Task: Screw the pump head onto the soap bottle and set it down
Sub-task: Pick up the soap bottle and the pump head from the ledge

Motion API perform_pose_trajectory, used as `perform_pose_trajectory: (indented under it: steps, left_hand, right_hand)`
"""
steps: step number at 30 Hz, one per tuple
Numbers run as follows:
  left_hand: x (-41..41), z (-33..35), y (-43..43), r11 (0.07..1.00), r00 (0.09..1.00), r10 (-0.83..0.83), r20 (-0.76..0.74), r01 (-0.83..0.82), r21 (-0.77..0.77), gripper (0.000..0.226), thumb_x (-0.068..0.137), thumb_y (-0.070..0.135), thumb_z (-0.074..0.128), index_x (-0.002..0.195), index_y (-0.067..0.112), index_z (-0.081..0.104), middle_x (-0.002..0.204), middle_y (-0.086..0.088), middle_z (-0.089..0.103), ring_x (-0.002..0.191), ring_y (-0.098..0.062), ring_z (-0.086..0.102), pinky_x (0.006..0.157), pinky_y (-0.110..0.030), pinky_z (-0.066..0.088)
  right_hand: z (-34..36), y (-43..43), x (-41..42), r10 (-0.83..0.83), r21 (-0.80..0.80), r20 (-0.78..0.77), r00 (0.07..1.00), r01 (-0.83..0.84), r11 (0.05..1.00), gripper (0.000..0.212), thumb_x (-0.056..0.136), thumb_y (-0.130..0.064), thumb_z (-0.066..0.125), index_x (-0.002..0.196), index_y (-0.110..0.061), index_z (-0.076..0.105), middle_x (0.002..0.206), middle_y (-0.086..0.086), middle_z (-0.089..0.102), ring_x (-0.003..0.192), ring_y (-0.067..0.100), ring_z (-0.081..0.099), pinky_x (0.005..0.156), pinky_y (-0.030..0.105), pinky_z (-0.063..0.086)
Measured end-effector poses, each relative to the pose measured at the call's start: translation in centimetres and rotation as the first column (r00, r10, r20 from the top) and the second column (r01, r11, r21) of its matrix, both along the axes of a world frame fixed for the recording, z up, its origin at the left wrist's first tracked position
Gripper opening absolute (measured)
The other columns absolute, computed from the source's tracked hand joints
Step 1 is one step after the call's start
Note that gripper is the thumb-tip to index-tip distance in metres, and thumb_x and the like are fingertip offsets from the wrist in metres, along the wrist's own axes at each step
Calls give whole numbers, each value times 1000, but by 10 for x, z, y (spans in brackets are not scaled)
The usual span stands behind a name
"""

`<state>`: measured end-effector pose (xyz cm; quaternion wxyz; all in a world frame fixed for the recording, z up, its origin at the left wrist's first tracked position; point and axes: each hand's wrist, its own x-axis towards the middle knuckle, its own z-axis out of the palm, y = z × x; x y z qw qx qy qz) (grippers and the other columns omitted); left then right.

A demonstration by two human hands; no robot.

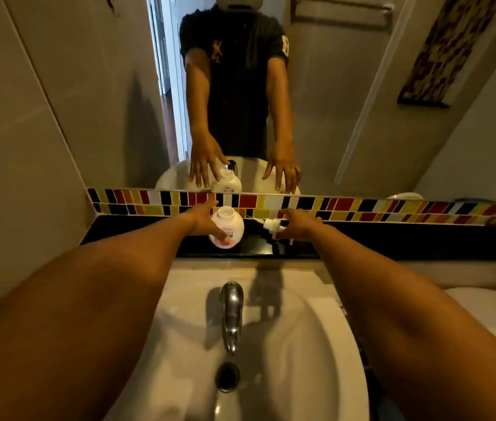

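Warm, dim indoor light is falling from above, leaving the walls muddy grey-brown. The tap (232,314) is casting a soft shadow leftward into the white basin (316,344), and hand shadows are lying near the basin's back edge. Cooler daylight is glowing through the doorway reflected in the mirror (347,117). Wide-angle distortion is bending the forearms and frame edges; fine detail is looking soft throughout.

Both arms outstretched, hands apart.
Left hand (202,218): fingers spread, wrapped round the left side of the soap bottle (226,226), thumb on its front. Right hand (296,224): to the bottle's right, fingers extended, seemingly touching the pump head (274,225); grip unclear.
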<state>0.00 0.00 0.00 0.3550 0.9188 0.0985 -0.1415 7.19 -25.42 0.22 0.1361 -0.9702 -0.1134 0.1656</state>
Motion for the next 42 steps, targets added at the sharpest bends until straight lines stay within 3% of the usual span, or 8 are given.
perform_pose_trajectory:
  steps: [3, 8, 14, 23, 28, 32, 38, 42]
  left_hand:
    - [-4, -10, -3, 990, 999, 41, 20, -38, -138, 96, 63, 16, 88, 143, 22, 36, 139, -9, 48, 126, -30, 48, 106, -49, 43]
    - [-2, -28, -10, 933, 991, 129, 26, -112, -343, 93, 68, 4, 84, 144, 21, 32, 130, -4, 47, 119, -23, 46, 103, -45, 43]
    - [5, -45, -10, 868, 961, 272, 47, -224, -443, 92, 65, 5, 86, 141, 21, 36, 135, -7, 51, 123, -27, 50, 103, -48, 47]
    - [4, -52, -9, 844, 950, 303, 75, -231, -484, 80, 68, 6, 84, 135, 19, 43, 124, -2, 54, 113, -22, 52, 92, -38, 48]
    - [1, -43, 4, 865, 942, 320, 99, -248, -435, 80, 66, 9, 86, 133, 21, 44, 126, -6, 56, 115, -27, 56, 91, -40, 52]
    - [-8, -28, 18, 931, 948, 291, 133, -248, -266, 77, 65, 18, 87, 129, 24, 46, 126, -8, 56, 114, -30, 56, 95, -49, 53]
    - [-21, 1, 27, 979, 960, 203, 195, -199, -43, 78, 62, 20, 88, 128, 27, 47, 134, -11, 47, 119, -35, 53, 97, -51, 51]
    - [-29, 14, 22, 991, 977, 108, 184, -120, 53, 78, 68, 18, 85, 134, 26, 45, 137, -11, 43, 123, -36, 50, 100, -51, 50]
  right_hand:
    - [-16, -5, 0, -66, 80, -2, 998, 66, 995, 74, 69, -43, 82, 132, -26, 47, 134, 7, 58, 119, 33, 55, 103, 52, 42]
    - [-41, -6, 2, -136, 165, 44, 990, 127, 978, 67, 73, -43, 80, 130, -28, 48, 131, 7, 60, 121, 35, 54, 103, 51, 38]
    - [-58, 6, 11, -211, 318, 46, 976, 186, 930, 73, 70, -47, 81, 133, -28, 50, 128, 8, 60, 116, 32, 56, 97, 53, 49]
    - [-67, 13, 17, -247, 421, 48, 968, 205, 884, 55, 76, -34, 80, 125, -26, 58, 123, 6, 64, 112, 29, 59, 94, 51, 52]
    - [-43, 17, 9, -182, 571, -35, 983, 169, 804, 56, 78, -22, 79, 130, -17, 58, 123, 8, 64, 111, 27, 63, 92, 40, 55]
    - [-20, 17, -1, -103, 586, 22, 994, 71, 807, 59, 78, -20, 79, 132, -17, 57, 123, 7, 63, 111, 23, 60, 89, 32, 51]
    - [7, 23, -20, -6, 429, 203, 979, -84, 899, 65, 72, -32, 82, 132, -28, 57, 133, 7, 58, 121, 28, 54, 101, 51, 48]
    - [22, 28, -33, 110, 262, 292, 950, -190, 946, 62, 78, -34, 78, 135, -32, 53, 133, 8, 50, 125, 30, 45, 102, 48, 44]
